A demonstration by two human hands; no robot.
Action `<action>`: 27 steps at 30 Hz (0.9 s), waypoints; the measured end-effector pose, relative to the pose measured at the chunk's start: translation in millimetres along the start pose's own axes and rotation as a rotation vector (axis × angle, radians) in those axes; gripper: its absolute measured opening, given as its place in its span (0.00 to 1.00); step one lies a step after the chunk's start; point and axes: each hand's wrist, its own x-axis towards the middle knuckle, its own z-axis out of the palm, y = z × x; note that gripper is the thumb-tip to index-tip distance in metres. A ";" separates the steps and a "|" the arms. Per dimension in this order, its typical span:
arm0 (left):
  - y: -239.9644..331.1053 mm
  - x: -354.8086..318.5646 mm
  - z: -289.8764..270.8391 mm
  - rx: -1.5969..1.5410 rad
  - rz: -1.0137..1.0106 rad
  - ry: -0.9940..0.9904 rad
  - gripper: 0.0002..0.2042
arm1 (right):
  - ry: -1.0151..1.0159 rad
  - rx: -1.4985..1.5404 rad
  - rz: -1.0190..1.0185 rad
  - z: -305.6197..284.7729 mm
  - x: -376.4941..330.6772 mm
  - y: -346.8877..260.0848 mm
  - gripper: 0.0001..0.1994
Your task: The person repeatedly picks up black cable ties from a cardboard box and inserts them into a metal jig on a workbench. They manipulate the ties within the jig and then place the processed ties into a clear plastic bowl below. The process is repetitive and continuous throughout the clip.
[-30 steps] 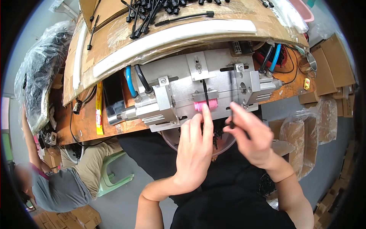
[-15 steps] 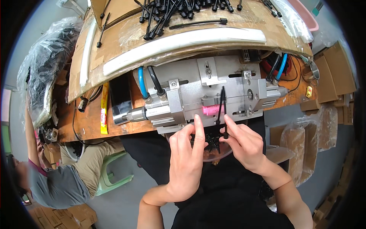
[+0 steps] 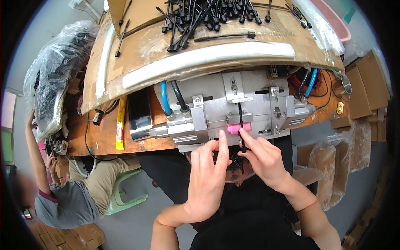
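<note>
My right hand [image 3: 267,160] pinches the thick lower end of a thin black rod [image 3: 240,113] between thumb and fingertips. The rod points away from me, over a pink cylindrical piece [image 3: 246,126] on the metal fixture [image 3: 216,118]; whether it touches is unclear. My left hand [image 3: 205,179] is beside it, index finger stretched out, other fingers loosely bent, nothing visible in it. Below my hands, a clear bowl [image 3: 234,180] holds small black parts [image 3: 236,163], partly hidden by my fingers.
A cardboard sheet [image 3: 146,60] above the fixture bears many black rods [image 3: 214,16] and a white foam strip [image 3: 208,62]. Air cylinders [image 3: 183,131] with blue and black hoses [image 3: 165,98] flank the fixture. A yellow packet [image 3: 120,125] lies left. Another person [image 3: 68,204] sits at left.
My right hand has brought the rod slightly left and down to the fixture, across the pink piece. My left hand has barely moved. The whole view has shifted a little.
</note>
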 end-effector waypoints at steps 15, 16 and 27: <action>-96.2 205.1 -73.7 0.256 0.153 0.095 0.07 | -0.181 -0.497 -0.198 -97.2 210.0 44.2 0.07; -97.8 201.1 -80.5 0.355 0.276 0.193 0.05 | -0.158 -0.520 -0.282 -103.3 210.6 49.6 0.06; -86.9 159.3 -88.6 -0.036 0.341 -0.011 0.10 | 0.269 0.321 0.164 -141.5 169.3 26.3 0.08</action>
